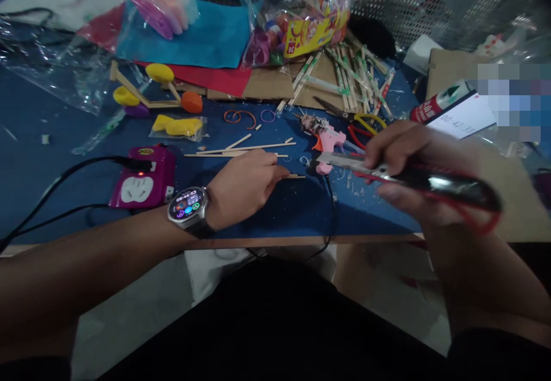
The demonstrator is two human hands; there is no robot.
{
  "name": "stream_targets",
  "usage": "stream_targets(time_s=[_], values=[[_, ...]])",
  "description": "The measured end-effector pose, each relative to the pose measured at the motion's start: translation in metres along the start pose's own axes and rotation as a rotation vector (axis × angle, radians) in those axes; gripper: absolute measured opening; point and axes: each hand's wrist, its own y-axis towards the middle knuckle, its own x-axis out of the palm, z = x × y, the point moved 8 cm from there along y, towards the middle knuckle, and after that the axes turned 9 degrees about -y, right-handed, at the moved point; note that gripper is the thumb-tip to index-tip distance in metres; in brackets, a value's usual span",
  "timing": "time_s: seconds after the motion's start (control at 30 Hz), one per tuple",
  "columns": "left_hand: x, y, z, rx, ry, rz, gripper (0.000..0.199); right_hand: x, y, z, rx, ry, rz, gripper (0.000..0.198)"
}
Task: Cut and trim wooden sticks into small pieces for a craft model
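The blue surface point(284, 214) carries everything, with a blue sheet point(189, 39) across the back, where such bulky stuff probably leaves working room in front. Wrapped sticks point(348, 80) lie heaped right of it, seemingly kept out of the way as stock. The right hand point(413, 168) is raised above the surface, closed around a knife point(447, 183); finger and thumb sit near the blade's base, likely for control, and the blade points left. The left hand point(241, 186) rests low, well apart from the right, its fingertips closed on a stick point(297, 177), presumably to steady it. The power box point(144, 177) sits left of the watch point(188, 206), perhaps so its cables stay clear. A glue gun point(331, 140) lies just beyond the blade. Loose sticks point(249, 150) lie just beyond the left hand, within easy reach. Smallest is the held stick: its free end pokes out between the hands, left of the blade and nearer the person; in this dim light, it could be two.
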Motion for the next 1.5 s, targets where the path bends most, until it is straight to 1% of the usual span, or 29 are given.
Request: stream_targets(time_s=[0.03, 0.07, 0.13, 0.17, 0.2, 0.3, 0.37, 0.47, 0.53, 0.6, 0.7, 0.87, 0.93, 1.07, 1.17, 1.23, 1.4, 1.5], values=[[0.0, 0.0, 0.001, 0.006, -0.003, -0.008, 0.029, 0.007, 0.005, -0.007, -0.068, 0.108, 0.042, 0.02], [0.0, 0.0, 0.001, 0.012, -0.008, -0.013, 0.03, 0.017, 0.008, -0.011, -0.106, 0.129, 0.037, 0.021], [-0.002, 0.0, 0.002, 0.011, -0.017, -0.015, 0.03, 0.034, 0.01, -0.015, -0.142, 0.149, 0.041, 0.016], [-0.003, 0.0, 0.002, 0.006, -0.021, -0.012, 0.031, 0.04, 0.008, -0.015, -0.153, 0.171, 0.067, 0.015], [-0.004, 0.0, 0.003, 0.0, -0.027, -0.011, 0.031, 0.046, 0.006, -0.014, -0.135, 0.174, 0.067, 0.015], [-0.004, -0.001, 0.002, -0.012, -0.065, -0.012, 0.029, 0.053, -0.003, -0.01, -0.103, 0.172, 0.107, 0.013], [-0.004, -0.002, 0.002, -0.01, -0.08, -0.002, 0.028, 0.055, -0.006, -0.011, -0.091, 0.158, 0.094, 0.012], [-0.004, -0.004, 0.002, 0.018, -0.073, 0.022, 0.027, 0.06, -0.004, -0.014, -0.08, 0.142, 0.009, 0.012], [-0.004, -0.006, 0.003, 0.039, -0.064, 0.032, 0.026, 0.062, -0.003, -0.016, -0.061, 0.133, -0.022, 0.011], [-0.005, -0.007, 0.005, 0.05, -0.054, 0.026, 0.024, 0.062, -0.004, -0.017, -0.047, 0.123, -0.026, 0.011], [-0.005, -0.008, 0.007, 0.051, -0.04, -0.007, 0.025, 0.063, -0.006, -0.019, -0.061, 0.113, -0.017, 0.009], [-0.005, -0.006, 0.007, 0.021, -0.031, -0.04, 0.033, 0.069, -0.008, -0.018, -0.034, 0.077, -0.061, 0.009], [-0.006, -0.006, 0.009, 0.03, -0.043, -0.033, 0.034, 0.07, -0.007, -0.02, -0.057, 0.048, -0.064, 0.01], [-0.005, -0.006, 0.009, 0.03, -0.066, -0.026, 0.029, 0.069, -0.005, -0.026, -0.116, 0.015, -0.08, 0.008], [-0.004, -0.005, 0.009, 0.026, -0.085, -0.04, 0.032, 0.071, -0.004, -0.029, -0.144, -0.007, -0.117, 0.007], [-0.004, -0.004, 0.009, 0.029, -0.097, -0.048, 0.033, 0.072, -0.003, -0.03, -0.139, -0.034, -0.14, 0.009], [-0.006, -0.004, 0.01, 0.026, -0.124, -0.023, 0.033, 0.07, 0.0, -0.033, -0.143, -0.055, -0.145, 0.012], [-0.004, -0.004, 0.009, 0.022, -0.109, -0.054, 0.034, 0.071, 0.001, -0.034, -0.133, -0.069, -0.182, 0.013]])
